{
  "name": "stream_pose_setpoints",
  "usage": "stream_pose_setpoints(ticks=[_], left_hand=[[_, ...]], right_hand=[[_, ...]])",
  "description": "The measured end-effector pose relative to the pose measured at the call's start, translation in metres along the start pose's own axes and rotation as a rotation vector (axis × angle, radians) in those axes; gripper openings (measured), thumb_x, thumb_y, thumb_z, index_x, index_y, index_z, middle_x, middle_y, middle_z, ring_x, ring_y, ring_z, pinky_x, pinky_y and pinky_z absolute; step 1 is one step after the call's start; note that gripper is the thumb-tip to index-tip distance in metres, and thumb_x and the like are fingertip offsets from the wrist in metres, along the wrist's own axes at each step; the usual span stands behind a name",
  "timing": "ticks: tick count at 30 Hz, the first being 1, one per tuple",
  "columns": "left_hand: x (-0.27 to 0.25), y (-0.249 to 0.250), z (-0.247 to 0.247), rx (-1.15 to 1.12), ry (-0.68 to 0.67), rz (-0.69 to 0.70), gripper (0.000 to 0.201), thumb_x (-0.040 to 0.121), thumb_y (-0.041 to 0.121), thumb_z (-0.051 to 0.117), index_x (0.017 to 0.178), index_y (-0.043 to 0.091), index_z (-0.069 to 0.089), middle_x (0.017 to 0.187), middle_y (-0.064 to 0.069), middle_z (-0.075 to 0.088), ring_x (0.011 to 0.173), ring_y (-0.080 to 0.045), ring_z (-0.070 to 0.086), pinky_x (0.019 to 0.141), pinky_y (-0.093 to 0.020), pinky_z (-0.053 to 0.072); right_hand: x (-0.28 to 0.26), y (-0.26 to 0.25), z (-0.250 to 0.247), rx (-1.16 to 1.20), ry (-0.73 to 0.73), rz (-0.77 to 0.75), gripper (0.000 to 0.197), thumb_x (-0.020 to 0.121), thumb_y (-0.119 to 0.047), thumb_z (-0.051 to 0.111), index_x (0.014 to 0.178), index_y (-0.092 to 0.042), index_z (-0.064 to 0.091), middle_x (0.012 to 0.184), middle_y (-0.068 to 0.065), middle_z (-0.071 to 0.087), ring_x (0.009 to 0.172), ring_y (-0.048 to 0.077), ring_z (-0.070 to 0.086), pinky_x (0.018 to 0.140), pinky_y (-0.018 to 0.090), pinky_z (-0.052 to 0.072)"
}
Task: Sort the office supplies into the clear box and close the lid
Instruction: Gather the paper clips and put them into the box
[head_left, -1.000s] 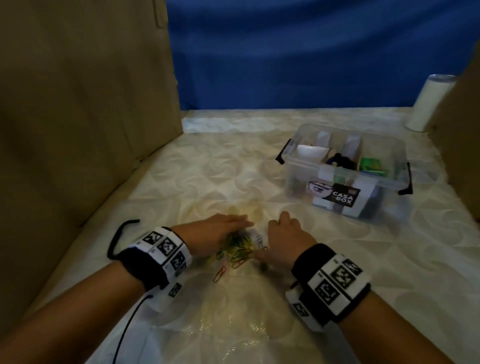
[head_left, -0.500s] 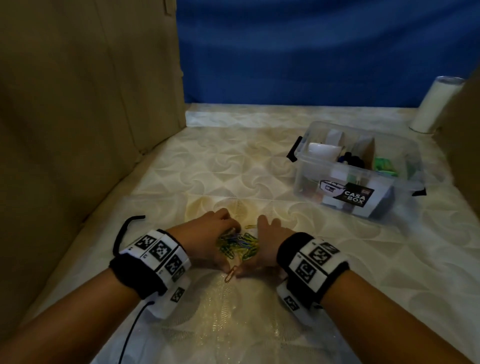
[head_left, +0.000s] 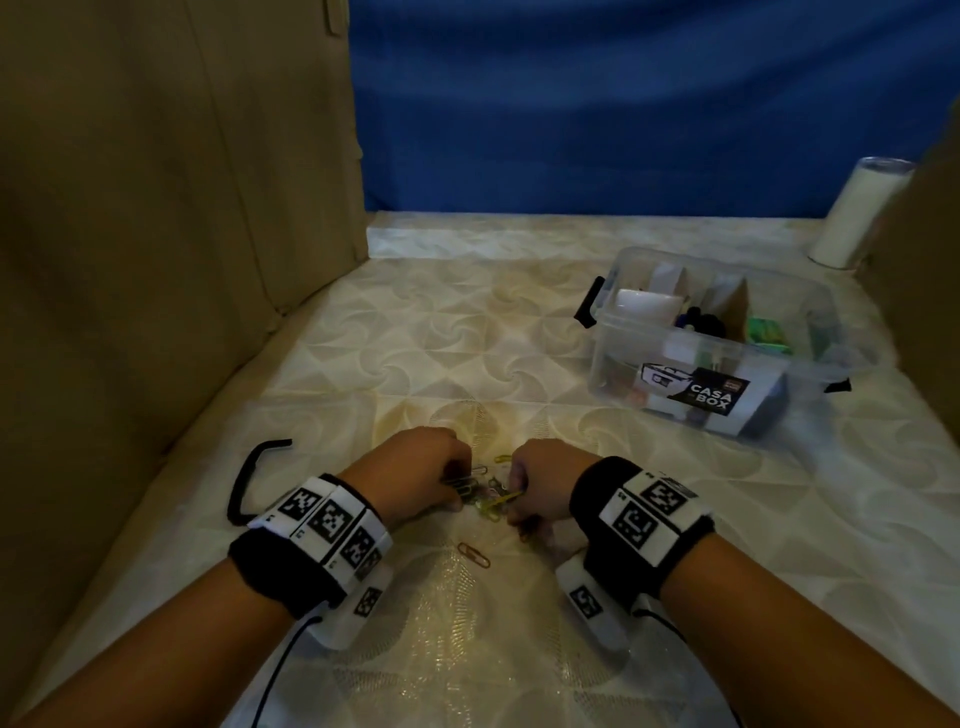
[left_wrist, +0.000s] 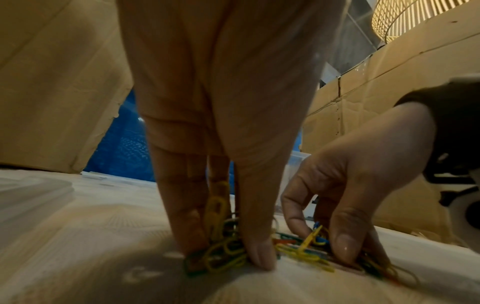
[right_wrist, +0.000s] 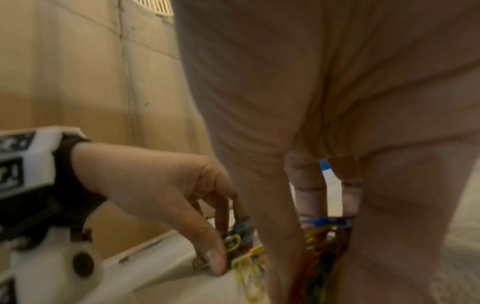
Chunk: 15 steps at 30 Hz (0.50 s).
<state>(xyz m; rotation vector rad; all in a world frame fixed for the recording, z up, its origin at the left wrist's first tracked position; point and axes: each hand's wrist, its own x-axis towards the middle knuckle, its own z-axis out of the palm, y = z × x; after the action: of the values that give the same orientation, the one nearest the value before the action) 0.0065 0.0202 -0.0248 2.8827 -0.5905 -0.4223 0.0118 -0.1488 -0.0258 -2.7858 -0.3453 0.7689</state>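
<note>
A small heap of coloured paper clips (head_left: 491, 493) lies on the patterned surface near me. My left hand (head_left: 415, 475) pinches a bunch of clips (left_wrist: 221, 251) between thumb and fingers at the heap's left side. My right hand (head_left: 540, 483) curls its thumb and fingers round another bunch of clips (right_wrist: 322, 240) at the right side. One orange clip (head_left: 474, 554) lies loose just in front of the hands. The clear box (head_left: 727, 291) stands open at the right, farther back, with several supplies in its compartments. Its lid is not in view.
Cardboard walls (head_left: 156, 234) stand along the left and at the far right, and a blue cloth (head_left: 623, 104) hangs at the back. A white roll (head_left: 857, 218) stands at the back right. A black cable (head_left: 249, 478) curls beside my left wrist.
Both hands have drawn together over the clips and their fingers have curled from flat raking into pinching bunches. One orange clip is left behind in front.
</note>
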Motion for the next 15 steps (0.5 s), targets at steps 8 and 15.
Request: stream_pose_setpoints(ticks=[8, 15], left_hand=[[-0.003, 0.000, -0.004, -0.057, 0.065, -0.021, 0.025, 0.083, 0.027, 0.069, 0.106, 0.019, 0.073, 0.104, 0.001, 0.071, 0.093, -0.014, 0.064, 0.077, -0.020, 0.045], [-0.005, -0.001, -0.008, -0.086, 0.110, -0.001, 0.019, 0.084, 0.028, 0.068, 0.100, 0.023, 0.075, 0.096, 0.005, 0.073, 0.082, -0.006, 0.063, 0.068, -0.015, 0.040]], right_hand=[[-0.011, 0.019, -0.002, 0.137, 0.166, -0.030, 0.018, 0.087, -0.009, 0.061, 0.101, -0.006, 0.071, 0.110, 0.007, 0.067, 0.095, 0.020, 0.061, 0.067, 0.020, 0.042], [-0.037, 0.044, -0.042, 0.643, 0.331, -0.097, 0.006, 0.084, 0.000, 0.067, 0.085, -0.005, 0.071, 0.069, -0.002, 0.063, 0.048, -0.003, 0.059, 0.054, 0.008, 0.051]])
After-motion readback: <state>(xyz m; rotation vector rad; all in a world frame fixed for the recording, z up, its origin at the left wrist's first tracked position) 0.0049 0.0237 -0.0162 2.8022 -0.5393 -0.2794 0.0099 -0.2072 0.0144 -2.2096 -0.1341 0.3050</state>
